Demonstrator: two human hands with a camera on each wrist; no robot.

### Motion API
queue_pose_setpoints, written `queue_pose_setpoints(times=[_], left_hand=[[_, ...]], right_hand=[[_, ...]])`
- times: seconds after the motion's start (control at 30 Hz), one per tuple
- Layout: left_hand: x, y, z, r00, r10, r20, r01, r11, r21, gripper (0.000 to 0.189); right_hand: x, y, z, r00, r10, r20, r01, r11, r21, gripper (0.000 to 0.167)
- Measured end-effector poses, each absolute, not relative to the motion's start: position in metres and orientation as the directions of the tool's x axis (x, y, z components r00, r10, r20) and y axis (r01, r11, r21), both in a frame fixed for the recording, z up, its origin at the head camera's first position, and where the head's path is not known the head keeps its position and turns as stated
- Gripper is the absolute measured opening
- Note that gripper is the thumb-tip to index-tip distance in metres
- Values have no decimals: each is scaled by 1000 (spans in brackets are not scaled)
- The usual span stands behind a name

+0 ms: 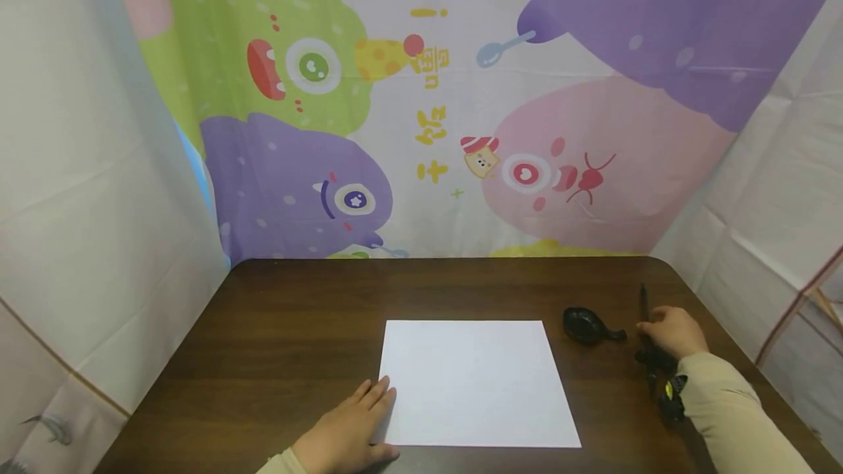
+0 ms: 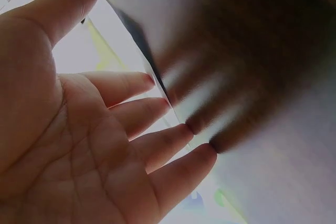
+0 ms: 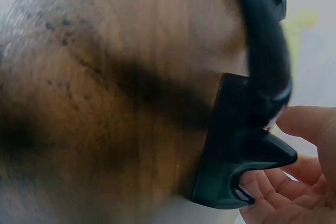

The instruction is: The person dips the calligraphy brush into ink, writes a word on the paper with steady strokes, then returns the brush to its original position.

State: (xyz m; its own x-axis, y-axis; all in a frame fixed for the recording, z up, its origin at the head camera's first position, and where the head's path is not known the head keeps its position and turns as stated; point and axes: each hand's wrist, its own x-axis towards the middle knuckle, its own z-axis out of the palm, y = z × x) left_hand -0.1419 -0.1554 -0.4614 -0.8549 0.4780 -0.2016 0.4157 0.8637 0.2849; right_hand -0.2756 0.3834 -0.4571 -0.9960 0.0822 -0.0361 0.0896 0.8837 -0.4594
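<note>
A blank white sheet of paper [image 1: 477,386] lies on the brown table. My left hand [image 1: 352,423] rests flat at its left edge, fingertips on the sheet; in the left wrist view the palm [image 2: 89,145] and straight fingers show. Over on the right, my right hand [image 1: 678,331] pinches a slim dark brush [image 1: 644,300] between thumb and fingers, its narrow end pointing away from me. Below the brush is a black notched brush rest [image 3: 226,145], large in the right wrist view, with the right fingers [image 3: 302,169] just behind it.
Between the paper and the right hand sits a small black dish [image 1: 583,325] with a short handle. The brown table [image 1: 296,335] has rounded far corners. A cartoon-print curtain [image 1: 454,225] hangs behind it, and pale fabric walls [image 1: 132,189] stand at both sides.
</note>
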Motion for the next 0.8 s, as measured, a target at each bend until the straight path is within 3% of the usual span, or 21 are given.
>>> queue_pose_setpoints(times=[0.43, 0.8], left_hand=[[-140, -155, -459, -858, 475, -198, 406, 861, 307, 84], [-142, -154, -460, -852, 474, -224, 397, 862, 315, 85]], right_hand=[[-277, 384, -460, -996, 74, -48, 87, 905, -417, 51], [-280, 384, -462, -993, 99, -59, 115, 878, -465, 46]])
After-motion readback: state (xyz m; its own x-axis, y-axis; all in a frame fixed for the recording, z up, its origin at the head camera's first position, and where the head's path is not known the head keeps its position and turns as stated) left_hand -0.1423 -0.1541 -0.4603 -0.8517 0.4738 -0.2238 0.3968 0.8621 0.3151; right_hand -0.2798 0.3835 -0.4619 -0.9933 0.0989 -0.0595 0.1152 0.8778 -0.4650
